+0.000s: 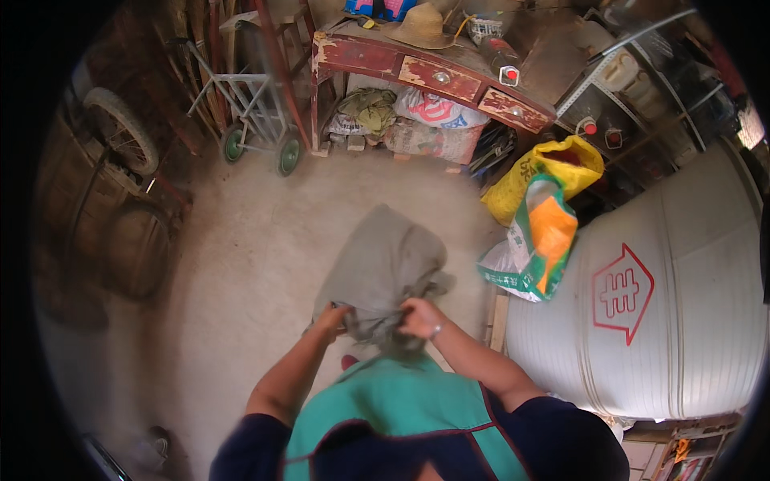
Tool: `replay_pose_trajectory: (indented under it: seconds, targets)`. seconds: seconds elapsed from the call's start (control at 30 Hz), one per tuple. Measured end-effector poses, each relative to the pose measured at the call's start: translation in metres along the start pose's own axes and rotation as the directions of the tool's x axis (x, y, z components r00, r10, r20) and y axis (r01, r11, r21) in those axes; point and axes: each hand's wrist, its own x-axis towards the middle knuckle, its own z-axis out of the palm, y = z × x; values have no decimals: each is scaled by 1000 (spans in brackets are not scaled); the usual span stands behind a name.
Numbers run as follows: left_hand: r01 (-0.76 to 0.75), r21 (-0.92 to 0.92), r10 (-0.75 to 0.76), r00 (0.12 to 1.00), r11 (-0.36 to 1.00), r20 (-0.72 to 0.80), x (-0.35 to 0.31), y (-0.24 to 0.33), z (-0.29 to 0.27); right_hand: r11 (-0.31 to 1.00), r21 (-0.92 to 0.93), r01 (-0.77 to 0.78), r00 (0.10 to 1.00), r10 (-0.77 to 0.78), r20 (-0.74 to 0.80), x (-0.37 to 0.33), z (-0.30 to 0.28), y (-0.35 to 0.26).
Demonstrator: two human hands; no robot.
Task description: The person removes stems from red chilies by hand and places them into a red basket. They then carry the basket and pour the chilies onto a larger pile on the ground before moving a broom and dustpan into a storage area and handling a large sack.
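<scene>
A large grey-green cloth [378,260] hangs in front of my body, bunched and creased, with folds bulging out at its right side. Whether it is a garment or a plain sheet I cannot tell. My left hand [330,320] grips its near left edge, fingers curled into the fabric. At the near right, my right hand [419,318] clutches a gathered part of the same cloth. The lower folds hang close to my green apron [393,393].
Ahead stands a worn red desk [361,58] with a straw hat [419,28] on top and sacks [437,140] beneath. A hand truck [253,104] and a wheel [120,132] are at the left. Yellow [505,188] and green-white bags [521,244] sit beside a big silver tank [553,337].
</scene>
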Motion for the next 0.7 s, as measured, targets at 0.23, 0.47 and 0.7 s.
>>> replay_pose_trajectory:
  seconds: [0.23, 0.47, 0.7]
  targets:
    - [-4, -79, 15, 992, 997, 128, 111, 182, -3, 965, 68, 254, 967, -251, -55, 151, 77, -207]
    - [10, -151, -4, 999, 988, 39, 261, 304, -6, 946, -50, 320, 935, -324, -146, 270, 163, -403]
    - [-71, -75, 69, 997, 995, -22, 442, 441, -51, 929, -138, 344, 930, -357, -85, 415, 235, -556]
